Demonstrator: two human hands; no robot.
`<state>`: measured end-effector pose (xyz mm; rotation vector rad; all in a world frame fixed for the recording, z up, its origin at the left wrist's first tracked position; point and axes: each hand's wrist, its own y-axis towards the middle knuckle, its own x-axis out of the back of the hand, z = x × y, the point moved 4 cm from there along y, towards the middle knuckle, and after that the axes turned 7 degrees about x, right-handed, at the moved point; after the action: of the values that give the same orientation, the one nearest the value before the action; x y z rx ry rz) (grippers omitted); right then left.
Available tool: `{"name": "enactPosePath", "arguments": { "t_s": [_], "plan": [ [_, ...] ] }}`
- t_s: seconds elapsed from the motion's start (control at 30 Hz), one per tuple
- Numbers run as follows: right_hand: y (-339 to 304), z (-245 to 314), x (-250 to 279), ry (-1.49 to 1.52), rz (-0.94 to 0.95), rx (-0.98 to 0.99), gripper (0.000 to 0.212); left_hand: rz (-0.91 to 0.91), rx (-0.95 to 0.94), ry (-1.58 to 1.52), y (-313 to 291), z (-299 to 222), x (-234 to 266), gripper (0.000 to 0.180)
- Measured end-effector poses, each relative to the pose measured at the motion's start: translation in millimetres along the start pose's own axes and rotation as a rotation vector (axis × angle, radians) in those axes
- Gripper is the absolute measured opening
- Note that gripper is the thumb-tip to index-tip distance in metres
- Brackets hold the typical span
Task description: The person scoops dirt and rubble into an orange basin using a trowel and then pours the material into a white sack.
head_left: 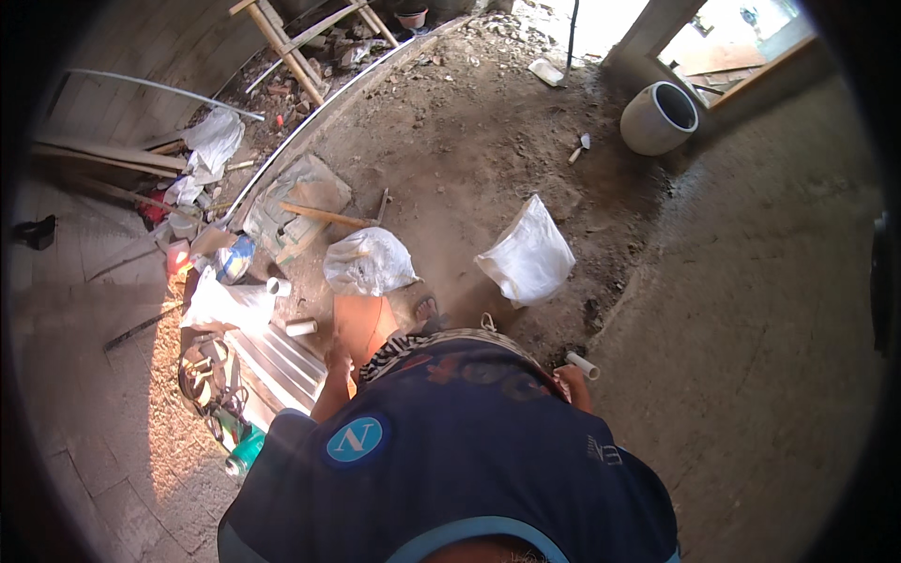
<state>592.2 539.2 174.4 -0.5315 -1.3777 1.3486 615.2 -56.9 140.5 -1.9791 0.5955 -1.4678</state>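
My left hand (341, 359) hangs low by my left side, beside a flat orange-brown board (361, 321). Its fingers are too small and shadowed to read. On my other side, my right hand (569, 378) looks curled, and its palm is hidden. A short white pipe piece (584, 366) shows right by it; I cannot tell whether they touch. In front of me lie two white sacks: a rounded one (369, 262) at left and a squarer one (527, 253) at right. My sandalled foot (426, 310) stands between them.
A wooden-handled tool (328, 216) lies beyond the rounded sack. Farther off are a trowel (579, 147) and a pale round pot (648, 122). At left are a ridged white panel (274, 364), a bundle of straps (208, 373) and a green can (245, 453). A wooden ladder (282, 42) leans behind.
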Motion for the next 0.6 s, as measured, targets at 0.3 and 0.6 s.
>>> {"name": "enactPosePath", "arguments": {
  "t_s": [0.3, 0.6],
  "plan": [
    [38, -24, -4, -0.085, 0.114, 0.164, 0.013, 0.026, -0.22, 0.15, 119, 54, -29, 0.085],
    [40, -12, 3, -0.144, 0.111, 0.145, 0.013, -0.14, -0.18, 0.136, 66, 37, -23, 0.086]
  ]
}}
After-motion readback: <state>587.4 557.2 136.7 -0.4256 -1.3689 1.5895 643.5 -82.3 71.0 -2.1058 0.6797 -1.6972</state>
